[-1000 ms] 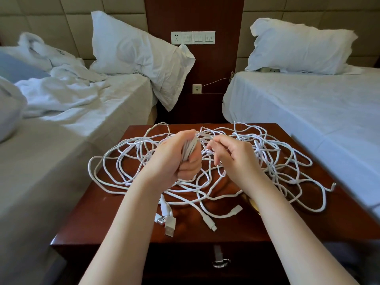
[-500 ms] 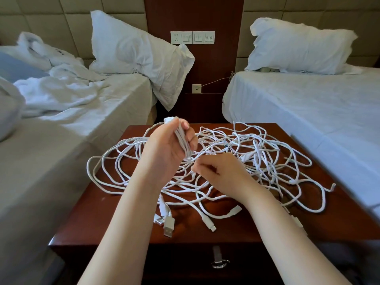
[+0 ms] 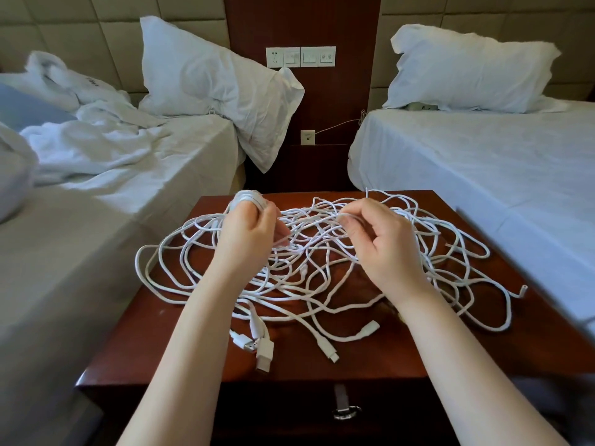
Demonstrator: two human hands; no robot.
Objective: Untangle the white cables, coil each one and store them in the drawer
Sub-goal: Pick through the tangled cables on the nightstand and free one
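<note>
Checking step status, inspector to operator: what has changed at the hands?

Operator: Half a second ago the right hand [image 3: 383, 249] was low against the tangle, close to the left hand [image 3: 249, 235]. It has since risen and moved rightward, and the hands are now apart. The left hand grips a small coil [image 3: 247, 199] of several turns, which shows above the knuckles. The right hand pinches one strand [image 3: 315, 218], which runs nearly taut toward the left hand.

Inspector: Meaning for the task?

Operator: Judged: a length is being drawn out for the next turn. Coiling of one cable is in progress, and the tangle is largely unresolved.

Inspector: Surroundings and obstructions?

Operator: The remaining white cables [image 3: 450, 262] lie looped over one another on the nightstand [image 3: 380, 362], with plugs [image 3: 264, 350] near its front edge. The drawer [image 3: 289, 410] below is shut. A rumpled bed [image 3: 96, 220] stands left and a made bed [image 3: 483, 172] right. Crossing loops may snag the drawn strand.
</note>
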